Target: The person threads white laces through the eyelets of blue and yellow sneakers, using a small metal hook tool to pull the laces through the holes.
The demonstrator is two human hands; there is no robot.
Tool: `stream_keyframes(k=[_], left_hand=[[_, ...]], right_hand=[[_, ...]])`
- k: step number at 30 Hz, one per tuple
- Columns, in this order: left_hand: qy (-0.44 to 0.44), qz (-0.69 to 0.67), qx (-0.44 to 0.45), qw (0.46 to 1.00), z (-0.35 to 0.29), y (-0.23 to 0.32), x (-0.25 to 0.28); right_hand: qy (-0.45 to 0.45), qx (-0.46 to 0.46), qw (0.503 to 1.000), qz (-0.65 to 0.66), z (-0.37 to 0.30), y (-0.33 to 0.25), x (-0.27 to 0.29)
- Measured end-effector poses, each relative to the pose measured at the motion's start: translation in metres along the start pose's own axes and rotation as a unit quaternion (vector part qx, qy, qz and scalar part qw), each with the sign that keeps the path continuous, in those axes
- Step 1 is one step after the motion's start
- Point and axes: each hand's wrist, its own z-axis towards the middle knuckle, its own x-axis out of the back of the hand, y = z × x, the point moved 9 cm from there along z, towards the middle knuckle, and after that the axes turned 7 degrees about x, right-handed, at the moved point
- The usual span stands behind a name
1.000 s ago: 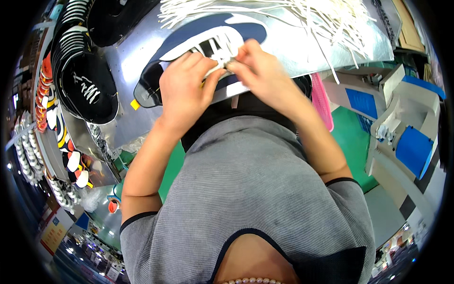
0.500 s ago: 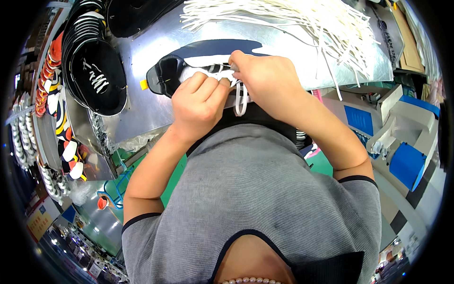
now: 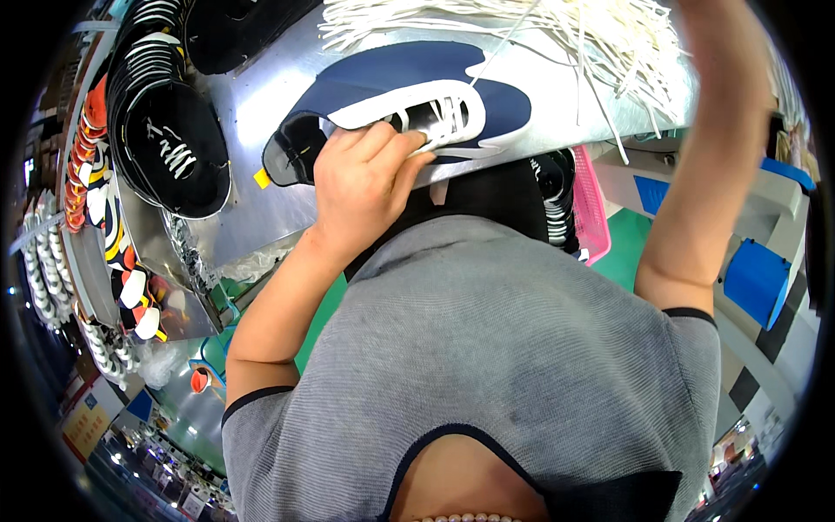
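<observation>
Shoe upper point(image 3: 407, 94) in the grip of the left hand point(image 3: 361, 181), right hand out of view, state unclear.

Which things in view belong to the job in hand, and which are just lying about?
In the work:
- navy-and-white shoe upper, held by the left hand
- white lace running up from it
- pile of white laces, probably supply

Apparently just lying about:
- stacked black uppers
- pink basket
</observation>
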Motion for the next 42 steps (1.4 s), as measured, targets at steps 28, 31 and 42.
stream_keyframes(k=[28, 31, 42], left_hand=[[0.104, -0.138, 0.318, 0.932, -0.001, -0.066, -0.004], [0.111, -0.119, 0.298, 0.940, 0.000, -0.064, -0.002], [0.088, -0.186, 0.248, 0.947, -0.001, -0.046, -0.006]], right_hand=[[-0.162, -0.161, 0.969, -0.094, -0.138, 0.106, -0.085], [-0.193, -0.122, 0.963, -0.146, -0.133, 0.101, -0.088], [-0.318, -0.015, 0.883, -0.346, -0.130, 0.100, -0.145]])
